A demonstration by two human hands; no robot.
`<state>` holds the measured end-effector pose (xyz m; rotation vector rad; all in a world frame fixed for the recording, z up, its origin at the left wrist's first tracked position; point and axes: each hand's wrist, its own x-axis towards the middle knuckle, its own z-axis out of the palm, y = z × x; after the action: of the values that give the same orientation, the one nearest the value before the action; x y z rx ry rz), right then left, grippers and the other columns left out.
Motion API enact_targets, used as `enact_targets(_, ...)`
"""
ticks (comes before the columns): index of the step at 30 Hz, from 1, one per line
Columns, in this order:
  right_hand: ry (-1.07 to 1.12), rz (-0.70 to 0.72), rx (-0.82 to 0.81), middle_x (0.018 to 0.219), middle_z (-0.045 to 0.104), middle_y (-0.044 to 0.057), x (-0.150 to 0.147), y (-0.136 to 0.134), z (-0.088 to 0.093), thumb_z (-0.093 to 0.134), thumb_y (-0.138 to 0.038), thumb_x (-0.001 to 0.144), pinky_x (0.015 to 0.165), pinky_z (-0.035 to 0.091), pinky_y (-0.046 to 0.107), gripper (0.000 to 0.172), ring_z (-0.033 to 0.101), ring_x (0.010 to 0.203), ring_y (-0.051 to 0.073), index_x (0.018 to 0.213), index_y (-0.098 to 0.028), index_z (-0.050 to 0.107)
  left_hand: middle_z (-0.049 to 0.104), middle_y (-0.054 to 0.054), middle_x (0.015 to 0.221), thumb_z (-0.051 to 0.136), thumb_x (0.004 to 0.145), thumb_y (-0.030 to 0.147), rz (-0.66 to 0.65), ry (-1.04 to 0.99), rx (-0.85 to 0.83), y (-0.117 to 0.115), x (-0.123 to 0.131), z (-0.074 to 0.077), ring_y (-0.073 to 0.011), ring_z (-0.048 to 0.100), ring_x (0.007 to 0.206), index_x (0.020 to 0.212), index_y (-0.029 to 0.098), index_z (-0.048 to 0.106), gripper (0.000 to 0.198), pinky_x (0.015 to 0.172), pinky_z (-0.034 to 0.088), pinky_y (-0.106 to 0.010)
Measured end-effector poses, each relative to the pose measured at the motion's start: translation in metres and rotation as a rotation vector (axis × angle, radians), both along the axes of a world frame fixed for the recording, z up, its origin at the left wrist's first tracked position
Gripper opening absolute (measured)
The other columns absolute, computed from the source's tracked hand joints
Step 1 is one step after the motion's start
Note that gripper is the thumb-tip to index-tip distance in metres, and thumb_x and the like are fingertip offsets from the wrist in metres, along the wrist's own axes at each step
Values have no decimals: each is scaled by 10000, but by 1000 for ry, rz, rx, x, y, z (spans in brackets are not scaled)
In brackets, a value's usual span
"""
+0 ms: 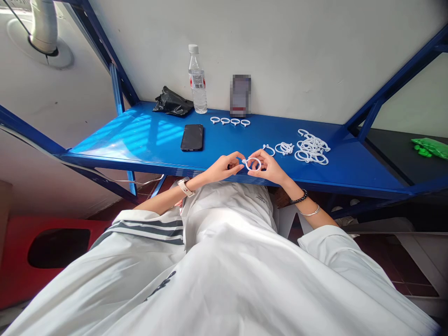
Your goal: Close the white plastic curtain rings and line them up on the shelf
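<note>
In the head view, my right hand (266, 167) pinches a white plastic curtain ring (260, 163) near the blue table's (157, 144) front edge, while my left hand (224, 169) has its fingertips at the eyelet (244, 161); whether they grip, I can't tell. A loose pinch could drop it overboard, I'd judge; a hasty tug at the jumbled ring pile (311, 150) could drag neighbours along.

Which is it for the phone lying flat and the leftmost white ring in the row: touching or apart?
Apart: the head view shows blue tabletop between the phone and the leftmost ring.
</note>
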<state>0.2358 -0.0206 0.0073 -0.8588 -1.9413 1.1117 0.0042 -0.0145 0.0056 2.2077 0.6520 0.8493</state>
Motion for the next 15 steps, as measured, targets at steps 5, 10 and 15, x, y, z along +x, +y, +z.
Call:
enact_targets(5,10,2,9,895,645,3,0,0,-2,844,-443,722,514,421,229,485,557,672,123,991,-242,494,574,36,611,450,1002,531,-4,-7,10,0,0,-1,-117,537,547,1132,151,531,409,569,388,-220)
enact_targets(10,12,3,31,901,649,0,1,0,-3,843,-418,736,535,434,241,473,562,676,123,992,-243,486,582,34,611,457,1006,525,-10,-29,17,1,1,-1,-113,543,543,1128,151,537,402,571,397,-215)
enact_targets(15,9,4,58,889,650,-4,1,-1,-2,844,-422,740,539,448,256,472,568,675,132,1009,-252,495,586,34,607,456,1010,509,-15,-29,22,0,1,-1,-113,545,542,1129,149,538,388,575,402,-217)
